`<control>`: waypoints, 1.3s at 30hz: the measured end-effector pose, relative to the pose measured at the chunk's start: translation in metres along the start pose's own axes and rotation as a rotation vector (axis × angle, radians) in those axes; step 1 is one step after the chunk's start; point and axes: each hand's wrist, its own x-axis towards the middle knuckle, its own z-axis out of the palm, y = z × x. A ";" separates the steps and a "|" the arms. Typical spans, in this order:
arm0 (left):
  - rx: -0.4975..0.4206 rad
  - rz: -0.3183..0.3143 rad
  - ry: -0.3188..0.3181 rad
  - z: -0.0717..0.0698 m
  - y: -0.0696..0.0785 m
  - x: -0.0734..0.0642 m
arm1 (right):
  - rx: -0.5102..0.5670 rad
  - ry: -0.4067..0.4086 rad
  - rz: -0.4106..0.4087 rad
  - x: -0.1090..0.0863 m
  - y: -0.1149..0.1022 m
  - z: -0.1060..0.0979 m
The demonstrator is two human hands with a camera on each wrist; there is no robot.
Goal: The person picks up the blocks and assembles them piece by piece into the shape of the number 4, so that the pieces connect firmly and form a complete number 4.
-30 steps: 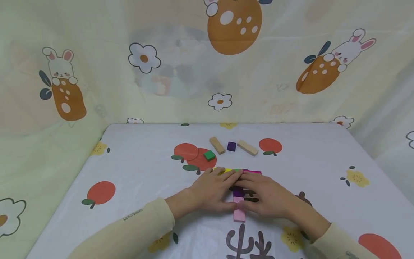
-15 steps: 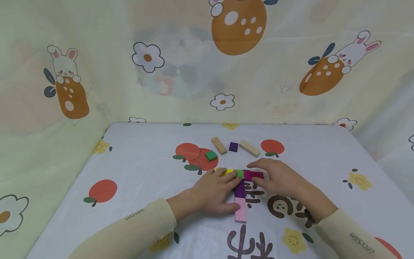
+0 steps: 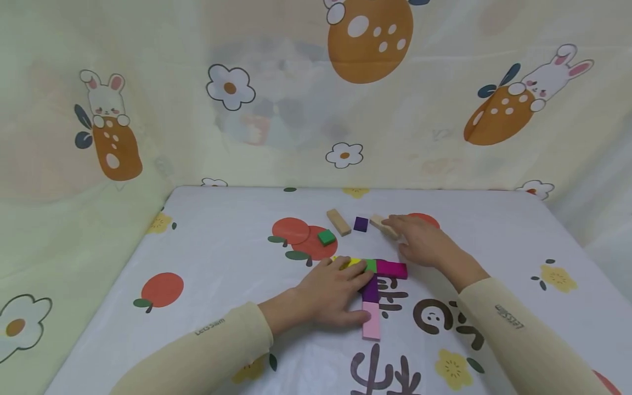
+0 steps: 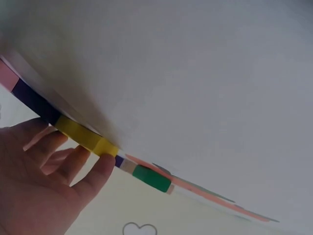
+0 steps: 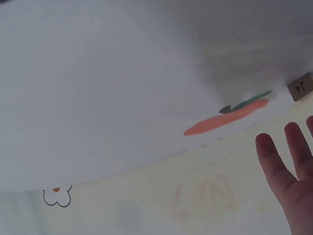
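Observation:
Flat coloured blocks lie joined in a T. A yellow block (image 3: 354,263), a green block (image 3: 371,266) and a magenta block (image 3: 392,269) make the bar. Below run a dark purple block (image 3: 371,291) and a pink block (image 3: 371,323). My left hand (image 3: 331,293) rests on the T's left side, fingers spread; in the left wrist view its fingertips touch the yellow piece (image 4: 83,135). My right hand (image 3: 424,244) is over the right plain wooden block (image 3: 379,222), partly covering it. In the right wrist view the fingers are extended, near a block marked 24 (image 5: 301,86).
Behind the T lie another plain wooden block (image 3: 338,222), a small purple block (image 3: 361,224) and a loose green block (image 3: 326,237). A printed white cloth (image 3: 222,241) covers the table, and a patterned curtain (image 3: 276,159) hangs along its back edge.
My right hand has left the T, lifting off beside the left hand, and moved back and right to the wooden block. The left hand stays on the T.

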 end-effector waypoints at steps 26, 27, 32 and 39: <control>0.010 -0.015 -0.044 -0.002 0.000 0.000 | -0.085 -0.142 0.020 0.039 -0.005 0.012; 0.011 -0.017 -0.048 -0.002 0.000 0.000 | -0.086 -0.144 0.022 0.039 -0.005 0.013; 0.016 -0.023 -0.061 -0.002 0.000 0.001 | -0.083 -0.166 0.053 0.041 -0.007 0.011; 0.013 -0.020 -0.058 -0.002 0.000 0.001 | -0.051 -0.187 0.095 0.040 -0.008 0.010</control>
